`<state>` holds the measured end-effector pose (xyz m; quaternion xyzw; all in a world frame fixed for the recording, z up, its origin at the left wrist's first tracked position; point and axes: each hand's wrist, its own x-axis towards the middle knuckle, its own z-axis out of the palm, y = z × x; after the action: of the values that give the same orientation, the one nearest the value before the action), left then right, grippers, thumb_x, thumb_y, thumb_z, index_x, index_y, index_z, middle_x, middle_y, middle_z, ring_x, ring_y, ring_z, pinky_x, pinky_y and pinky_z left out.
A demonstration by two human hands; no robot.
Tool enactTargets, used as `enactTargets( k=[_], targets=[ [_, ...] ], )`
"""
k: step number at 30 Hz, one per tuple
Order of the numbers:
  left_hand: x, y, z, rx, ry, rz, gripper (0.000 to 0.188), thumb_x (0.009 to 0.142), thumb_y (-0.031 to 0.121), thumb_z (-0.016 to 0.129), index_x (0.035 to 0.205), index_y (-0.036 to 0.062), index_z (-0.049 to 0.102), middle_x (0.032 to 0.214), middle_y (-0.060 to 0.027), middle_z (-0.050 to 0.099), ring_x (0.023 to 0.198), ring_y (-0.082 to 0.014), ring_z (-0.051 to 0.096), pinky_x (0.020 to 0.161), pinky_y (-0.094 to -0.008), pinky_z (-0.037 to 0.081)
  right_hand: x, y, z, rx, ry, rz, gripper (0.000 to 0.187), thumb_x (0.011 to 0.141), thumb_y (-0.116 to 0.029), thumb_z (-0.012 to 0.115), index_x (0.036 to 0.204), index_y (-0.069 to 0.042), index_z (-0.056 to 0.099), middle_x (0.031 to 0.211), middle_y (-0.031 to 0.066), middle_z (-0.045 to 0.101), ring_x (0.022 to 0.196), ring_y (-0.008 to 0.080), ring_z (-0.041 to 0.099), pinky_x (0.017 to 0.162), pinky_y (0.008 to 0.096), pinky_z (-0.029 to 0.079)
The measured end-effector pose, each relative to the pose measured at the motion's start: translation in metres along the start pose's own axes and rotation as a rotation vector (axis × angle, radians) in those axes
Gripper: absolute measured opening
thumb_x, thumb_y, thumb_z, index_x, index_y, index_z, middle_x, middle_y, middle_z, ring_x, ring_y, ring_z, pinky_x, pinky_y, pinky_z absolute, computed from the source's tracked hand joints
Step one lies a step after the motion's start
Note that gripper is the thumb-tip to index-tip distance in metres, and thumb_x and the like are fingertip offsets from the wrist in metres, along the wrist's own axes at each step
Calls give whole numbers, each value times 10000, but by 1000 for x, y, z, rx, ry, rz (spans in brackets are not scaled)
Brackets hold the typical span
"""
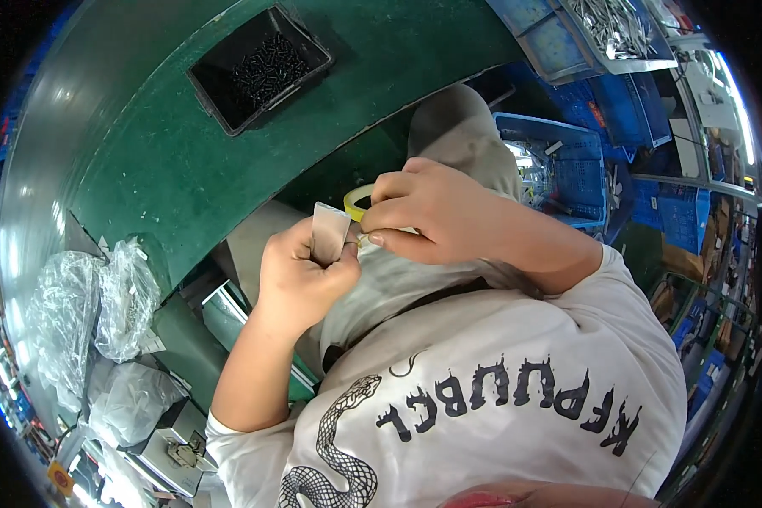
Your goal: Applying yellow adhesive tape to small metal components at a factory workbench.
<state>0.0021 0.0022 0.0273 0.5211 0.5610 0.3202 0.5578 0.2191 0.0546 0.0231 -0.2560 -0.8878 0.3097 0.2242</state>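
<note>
My left hand point(303, 275) is closed around a small flat whitish rectangular piece point(330, 230), which stands up out of the fist. Close beside it, my right hand point(427, 212) has its fingers curled round a roll of yellow tape point(352, 203). Part of the roll's ring shows to the left of the fingers; the rest is hidden behind them. The fingertips of both hands nearly meet above my lap. Whether a strip of tape runs between them is too small to make out.
A black bin point(258, 69) of small dark parts stands on the green table point(157, 161). Clear plastic bags point(102, 317) lie at the left. To the right are a blue basket point(559, 169) and, higher up, a blue bin point(559, 42) of metal parts.
</note>
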Motion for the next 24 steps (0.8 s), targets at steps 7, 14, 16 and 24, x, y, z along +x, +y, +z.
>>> enactTargets(
  k=[7, 14, 16, 24],
  targets=[
    [0, -4, 1, -14, 10, 2, 79, 831, 51, 706, 885, 10, 664, 669, 54, 568, 609, -2, 469, 545, -195, 392, -1, 11, 4, -80, 112, -71, 140, 818, -179, 724, 946, -127, 700, 805, 16, 560, 709, 170, 546, 670, 333, 389],
    [6, -2, 0, -334, 58, 28, 275, 1030, 234, 501, 1180, 9, 548, 740, -2, 554, 610, -68, 495, 565, -226, 415, 3, 14, 1, -31, 218, -99, 116, 803, -165, 746, 901, -126, 699, 709, 10, 533, 629, 175, 521, 632, 326, 364],
    [5, -8, 4, -295, 12, -3, 271, 1034, 243, 496, 1141, 5, 568, 744, -6, 562, 620, -70, 508, 584, -225, 430, 5, 12, -1, 5, 239, -97, 103, 801, -167, 750, 880, -121, 703, 705, 13, 532, 617, 175, 515, 633, 323, 362],
    [1, -13, 12, -224, -77, 35, 214, 1017, 172, 512, 935, 1, 611, 719, -2, 582, 644, -62, 525, 584, -229, 433, 6, 6, -2, 331, 185, 199, 131, 867, -157, 728, 868, -26, 718, 687, 46, 511, 580, 159, 480, 517, 315, 355]
  ],
)
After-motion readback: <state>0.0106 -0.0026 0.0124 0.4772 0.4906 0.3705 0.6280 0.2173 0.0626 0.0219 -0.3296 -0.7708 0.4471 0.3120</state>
